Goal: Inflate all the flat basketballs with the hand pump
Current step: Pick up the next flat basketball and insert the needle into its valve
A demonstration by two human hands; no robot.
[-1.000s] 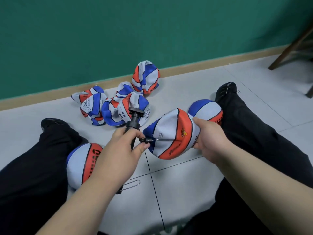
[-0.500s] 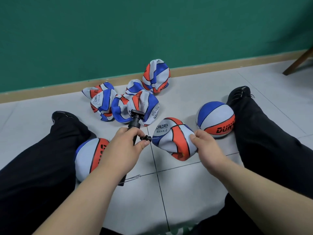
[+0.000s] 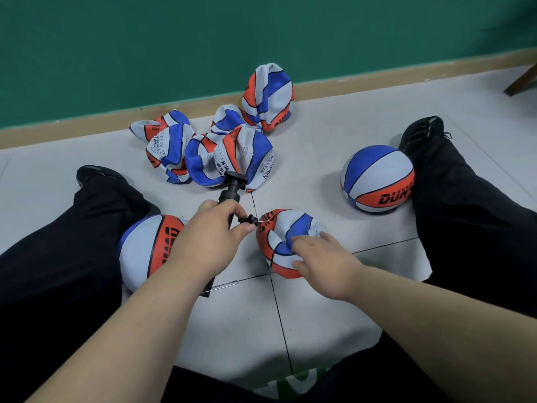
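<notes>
Head camera looks down, close above floor point(image 3: 247, 330).

Floor point(image 3: 308, 170) free btwn flat-ball pile point(image 3: 209, 152) & right ball point(image 3: 377, 178); legs point(image 3: 470, 216) block sides.

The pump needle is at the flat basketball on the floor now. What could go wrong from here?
1. The needle points at an orange panel of the flat basketball; I see no valve there, so it might bend or prick the skin.
2. The right hand holds the ball by its soft dented side, so it could fold away when the left hand, gripping the hand pump, pushes.
</notes>
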